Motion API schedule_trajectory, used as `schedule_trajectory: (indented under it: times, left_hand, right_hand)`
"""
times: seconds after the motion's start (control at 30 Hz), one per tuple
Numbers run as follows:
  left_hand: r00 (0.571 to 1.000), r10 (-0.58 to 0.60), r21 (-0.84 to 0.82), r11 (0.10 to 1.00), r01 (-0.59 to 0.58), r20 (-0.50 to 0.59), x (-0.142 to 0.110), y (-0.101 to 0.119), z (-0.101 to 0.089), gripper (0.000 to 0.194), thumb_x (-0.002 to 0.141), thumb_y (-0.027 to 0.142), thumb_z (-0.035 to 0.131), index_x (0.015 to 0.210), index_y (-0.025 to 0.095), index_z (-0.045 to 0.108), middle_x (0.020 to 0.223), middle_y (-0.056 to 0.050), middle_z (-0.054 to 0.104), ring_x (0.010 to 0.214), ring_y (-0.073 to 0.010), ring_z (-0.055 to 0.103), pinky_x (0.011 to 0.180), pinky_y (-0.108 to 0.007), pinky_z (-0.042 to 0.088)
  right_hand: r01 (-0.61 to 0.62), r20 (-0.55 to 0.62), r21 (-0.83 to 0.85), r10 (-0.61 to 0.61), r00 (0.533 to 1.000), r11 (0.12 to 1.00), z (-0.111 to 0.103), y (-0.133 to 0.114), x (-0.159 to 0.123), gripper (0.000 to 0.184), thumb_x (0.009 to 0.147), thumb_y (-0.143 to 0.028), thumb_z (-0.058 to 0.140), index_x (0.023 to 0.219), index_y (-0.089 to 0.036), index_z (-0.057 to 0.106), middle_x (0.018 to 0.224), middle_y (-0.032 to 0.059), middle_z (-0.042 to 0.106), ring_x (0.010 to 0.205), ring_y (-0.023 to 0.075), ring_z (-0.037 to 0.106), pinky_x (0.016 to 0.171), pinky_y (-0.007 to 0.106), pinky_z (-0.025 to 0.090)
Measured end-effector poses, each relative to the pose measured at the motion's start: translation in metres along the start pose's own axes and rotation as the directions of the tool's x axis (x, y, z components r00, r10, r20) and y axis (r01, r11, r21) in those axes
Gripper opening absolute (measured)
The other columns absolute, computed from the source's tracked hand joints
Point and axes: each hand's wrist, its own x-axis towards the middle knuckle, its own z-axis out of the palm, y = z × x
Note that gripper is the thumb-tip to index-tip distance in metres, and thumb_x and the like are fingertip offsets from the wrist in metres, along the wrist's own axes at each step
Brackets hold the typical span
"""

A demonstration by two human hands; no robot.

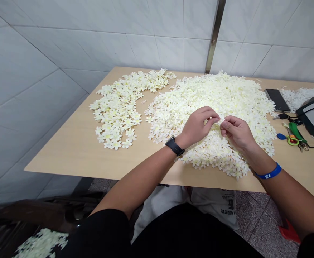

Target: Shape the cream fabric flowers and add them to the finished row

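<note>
**Left hand** (197, 126), fingers closed in a pinch; black-strapped watch (174, 146) on wrist. **Right hand** (237, 133), likewise pinching; blue wristband (271, 172) on wrist. Between the fingertips of both: one cream artificial blossom (218, 120), partly hidden.

**Directly below the hands:** large heap of cream blossoms (221, 96), yellow-centred, on a pale wood table (73, 150).

**Left of heap, just apart:** curved band of loose blossoms (119, 107).

**Right of heap:** black smartphone (277, 100), lying flat; green lanyard with keys (296, 132); further blossoms (299, 97) at table edge.

**Floor, lower left:** another blossom pile (41, 243).
</note>
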Motion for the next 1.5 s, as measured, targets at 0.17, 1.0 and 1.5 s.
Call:
schedule_trajectory:
  times: [0.17, 1.0, 1.5]
  left_hand:
    - [0.996, -0.073, -0.051, 0.996, 0.07, -0.051, 0.002, 0.002, -0.002, 0.014, 0.099, 0.021, 0.06, 0.086, 0.02, 0.067, 0.092, -0.004, 0.071, 0.088, -0.0151, 0.064, 0.069, -0.027, 0.049]
    - [0.848, -0.495, -0.61, 0.618, 0.496, 0.187, 0.004, -0.003, 0.003, 0.023, 0.089, 0.017, 0.073, 0.111, 0.014, 0.071, 0.112, -0.011, 0.077, 0.104, -0.016, 0.073, 0.099, -0.034, 0.059]
    - [0.928, -0.355, -0.113, 0.932, 0.343, -0.11, 0.003, -0.003, -0.001, 0.014, 0.096, 0.022, 0.062, 0.086, 0.02, 0.071, 0.088, -0.002, 0.074, 0.08, -0.0145, 0.063, 0.077, -0.031, 0.05]
  right_hand:
    - [0.018, 0.01, -0.021, -0.018, 1.0, 1.0, -0.001, 0.0, 0.0, 0.041, 0.064, -0.051, 0.095, 0.073, -0.02, 0.069, 0.055, -0.0034, 0.059, 0.051, 0.01, 0.051, 0.05, 0.025, 0.042]
    - [0.074, -0.059, -0.043, -0.077, 0.995, 0.996, -0.002, 0.003, 0.001, 0.034, 0.069, -0.044, 0.091, 0.077, -0.022, 0.067, 0.061, -0.0036, 0.061, 0.057, 0.011, 0.056, 0.056, 0.025, 0.049]
    - [0.059, -0.055, 0.036, -0.057, 0.997, 0.998, 0.002, -0.001, 0.0, 0.039, 0.06, -0.046, 0.096, 0.075, -0.022, 0.069, 0.06, -0.0035, 0.062, 0.056, 0.0109, 0.057, 0.055, 0.025, 0.049]
